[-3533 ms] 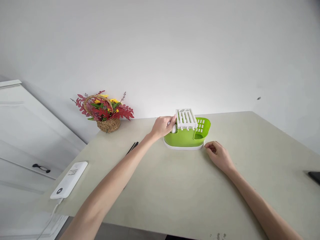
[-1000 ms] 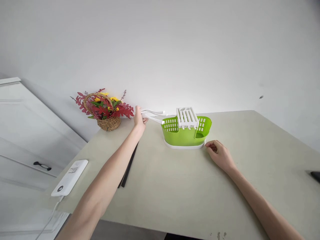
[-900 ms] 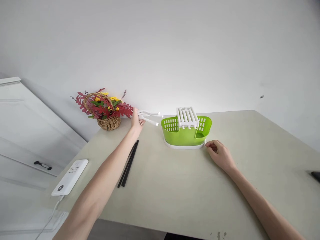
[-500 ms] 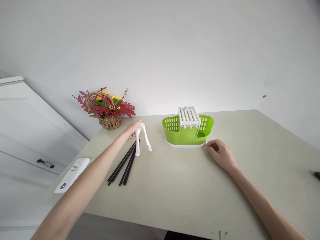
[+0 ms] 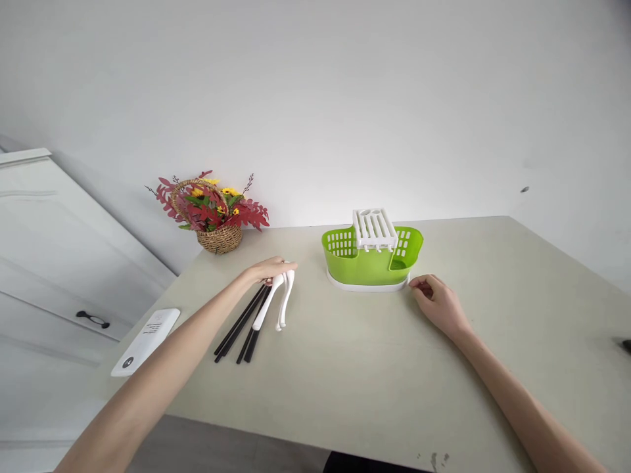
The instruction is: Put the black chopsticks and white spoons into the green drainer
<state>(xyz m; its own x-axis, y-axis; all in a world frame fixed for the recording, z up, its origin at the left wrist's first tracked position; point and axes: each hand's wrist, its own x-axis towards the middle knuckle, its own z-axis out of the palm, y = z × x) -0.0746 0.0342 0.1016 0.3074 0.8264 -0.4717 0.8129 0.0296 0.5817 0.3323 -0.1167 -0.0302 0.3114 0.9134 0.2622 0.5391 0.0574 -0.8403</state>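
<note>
My left hand is closed around several white spoons, gripping them near the bowl end, which my fingers hide. Their long handles slant down toward me, just above the table, and one crosses over the black chopsticks lying there. My right hand rests on the table with its fingers curled in, nothing visible in them. Its fingertips are at the right end of the white base under a green plastic cutlery holder. A white slotted top with small hooks bridges the holder's middle.
Behind my left hand, a wicker basket of red and yellow flowers stands against the wall. A white power bank lies at the table's left edge, beside a white cabinet. Some dark object shows at the far right.
My left hand has lifted the white spoons out of the holder's left side, carried them left, then lowered them handles-down over the chopsticks. My right hand has stayed by the base.
</note>
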